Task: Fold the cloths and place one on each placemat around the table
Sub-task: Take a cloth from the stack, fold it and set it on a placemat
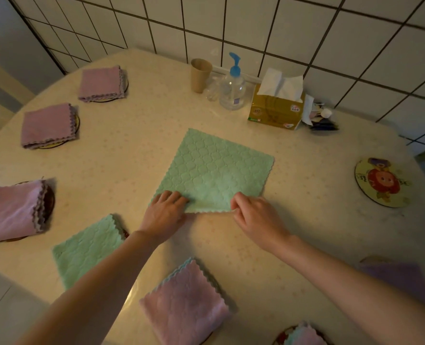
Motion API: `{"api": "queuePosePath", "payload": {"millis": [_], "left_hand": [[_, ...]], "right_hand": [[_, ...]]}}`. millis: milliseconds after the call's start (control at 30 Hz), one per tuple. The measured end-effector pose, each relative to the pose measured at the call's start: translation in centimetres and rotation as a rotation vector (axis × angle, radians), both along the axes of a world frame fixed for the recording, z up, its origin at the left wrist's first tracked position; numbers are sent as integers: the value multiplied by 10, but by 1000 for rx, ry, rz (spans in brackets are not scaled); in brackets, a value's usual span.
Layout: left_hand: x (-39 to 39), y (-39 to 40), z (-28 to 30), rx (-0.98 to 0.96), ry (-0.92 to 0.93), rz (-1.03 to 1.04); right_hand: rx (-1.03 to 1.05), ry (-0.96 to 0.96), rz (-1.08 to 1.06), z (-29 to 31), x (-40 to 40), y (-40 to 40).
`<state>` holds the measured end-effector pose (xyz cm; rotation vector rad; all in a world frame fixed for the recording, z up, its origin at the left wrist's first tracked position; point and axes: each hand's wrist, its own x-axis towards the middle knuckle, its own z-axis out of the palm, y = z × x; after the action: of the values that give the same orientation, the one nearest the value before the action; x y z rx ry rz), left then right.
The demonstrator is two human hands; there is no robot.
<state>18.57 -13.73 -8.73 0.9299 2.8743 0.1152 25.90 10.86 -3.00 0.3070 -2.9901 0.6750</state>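
A green quilted cloth lies spread flat in the middle of the round table. My left hand holds its near left corner, fingers curled over the edge. My right hand pinches the near right corner. Folded cloths lie on round placemats around the table: purple ones at the far left, a pink one at the left, a green one near my left arm, and a pink one at the front. A bare round placemat with a cartoon picture sits at the right.
Along the tiled wall stand a paper cup, a pump bottle, a tissue box and small clutter. Another folded cloth shows at the bottom edge, and a purple cloth lies by my right arm.
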Motion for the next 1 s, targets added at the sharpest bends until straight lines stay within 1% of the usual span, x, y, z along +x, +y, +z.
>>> {"api": "queuePosePath", "payload": {"millis": [133,233,333,467,600,633,700,800,900,1000], "left_hand": [[-12,-16,6,233,39,93],[-6,-23,13,280,65,15],[16,-23,17,299,-20,-83],[52,-24,17,308,-215,-92],[83,-25,20,290,-269,-172],[86,-26,22,286,-324,-147],[85,-25,26,291,-430,-22],[73,-16,36,368,-526,195],[56,-8,37,532,-597,437],[38,4,36,721,-636,621]], "right_hand": [[-43,47,51,18,8,26],[-30,9,48,14,27,50],[-46,-75,53,-1,59,73],[-111,-224,19,-17,108,88],[-201,-345,-17,-24,144,95],[-233,-365,-35,-25,149,96],[-299,-382,-99,-24,151,97],[-390,-317,-237,-18,140,96],[-469,-243,-389,-17,117,96],[-571,-206,-532,-19,85,96]]}}
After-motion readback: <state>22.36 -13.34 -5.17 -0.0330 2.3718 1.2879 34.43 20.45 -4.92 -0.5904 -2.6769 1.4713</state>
